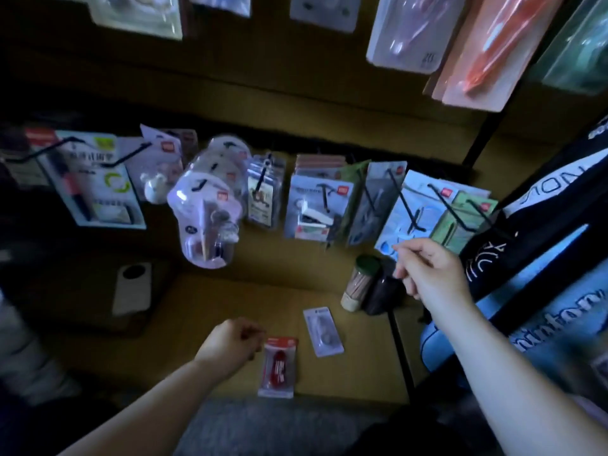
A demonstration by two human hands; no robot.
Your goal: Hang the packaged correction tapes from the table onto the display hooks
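Note:
Two packaged correction tapes lie flat on the brown table: a red one near the front edge and a white one just right of it. My left hand hovers with curled fingers right beside the red package's top left corner, holding nothing that I can see. My right hand is raised with fingers curled, just below a light blue package hanging on a black display hook. A row of such hooks with packaged stationery runs across the back wall.
A jar of wooden sticks with a green lid and a dark cup stand at the table's back right. A white flat object lies on the left. Black and blue bags hang at right. More blister packs hang above.

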